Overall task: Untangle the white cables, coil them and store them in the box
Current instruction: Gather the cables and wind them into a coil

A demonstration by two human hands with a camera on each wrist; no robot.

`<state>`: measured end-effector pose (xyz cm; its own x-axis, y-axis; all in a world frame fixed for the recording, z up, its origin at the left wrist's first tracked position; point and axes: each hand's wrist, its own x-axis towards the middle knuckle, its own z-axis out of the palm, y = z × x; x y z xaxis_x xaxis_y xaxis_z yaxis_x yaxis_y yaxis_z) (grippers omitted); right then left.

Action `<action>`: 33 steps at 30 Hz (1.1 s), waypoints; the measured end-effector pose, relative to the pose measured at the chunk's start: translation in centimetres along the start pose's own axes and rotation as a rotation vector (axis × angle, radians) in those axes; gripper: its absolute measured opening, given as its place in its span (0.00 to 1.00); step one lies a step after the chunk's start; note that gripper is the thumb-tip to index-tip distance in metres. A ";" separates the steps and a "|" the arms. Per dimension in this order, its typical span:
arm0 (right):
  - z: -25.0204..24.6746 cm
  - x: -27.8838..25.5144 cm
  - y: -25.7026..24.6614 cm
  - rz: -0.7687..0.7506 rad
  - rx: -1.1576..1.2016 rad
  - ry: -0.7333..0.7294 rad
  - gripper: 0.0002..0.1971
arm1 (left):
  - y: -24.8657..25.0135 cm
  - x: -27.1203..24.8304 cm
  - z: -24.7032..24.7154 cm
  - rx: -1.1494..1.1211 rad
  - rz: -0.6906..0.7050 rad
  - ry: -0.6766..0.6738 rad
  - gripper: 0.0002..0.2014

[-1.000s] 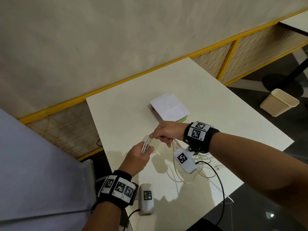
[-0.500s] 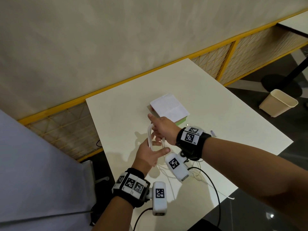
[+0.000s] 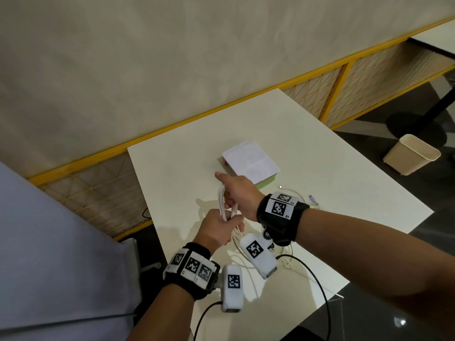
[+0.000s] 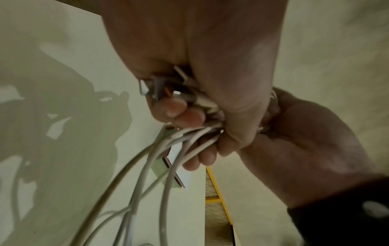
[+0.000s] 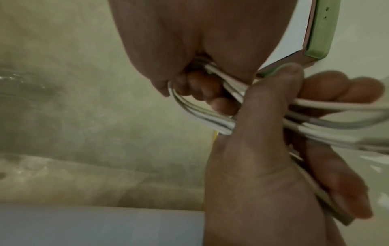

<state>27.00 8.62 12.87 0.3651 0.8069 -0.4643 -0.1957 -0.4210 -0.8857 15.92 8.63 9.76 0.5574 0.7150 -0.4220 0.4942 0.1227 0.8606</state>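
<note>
white cables (image 3: pixel 225 205): bundled loops held above the table (image 3: pixel 332 193), near the closed box (image 3: pixel 251 161). left hand (image 3: pixel 218 230): fist clamped on the gathered strands and plugs, probably anchoring the coil. right hand (image 3: pixel 240 193): fingers curled through the loop's top, forefinger extended, likely shaping turns. loose tails trail off the table's edge; strand count unclear, box interior unseen.

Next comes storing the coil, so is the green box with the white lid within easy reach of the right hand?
Probably yes: the right hand is just beside the green box, nothing between, though it grips the white cables.
</note>
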 end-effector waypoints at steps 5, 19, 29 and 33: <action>-0.3 0.1 0.2 -0.073 -0.082 0.025 0.28 | -0.1 0.0 0.8 0.136 0.009 0.037 0.21; -1.8 -1.4 -1.7 -0.267 -0.475 -0.164 0.28 | 0.3 -0.9 1.0 -0.468 0.002 0.011 0.22; -4.6 -1.6 6.7 0.057 -0.712 -0.634 0.23 | -0.8 0.7 1.0 -0.560 -0.034 0.182 0.23; -3.8 -2.9 7.3 0.174 -0.662 -0.654 0.10 | -1.1 0.9 1.1 -0.606 -0.055 0.167 0.23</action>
<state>27.99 1.59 7.75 -0.2429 0.6984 -0.6732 0.4302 -0.5444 -0.7201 16.56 8.38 8.17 0.4064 0.7883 -0.4619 0.0259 0.4954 0.8683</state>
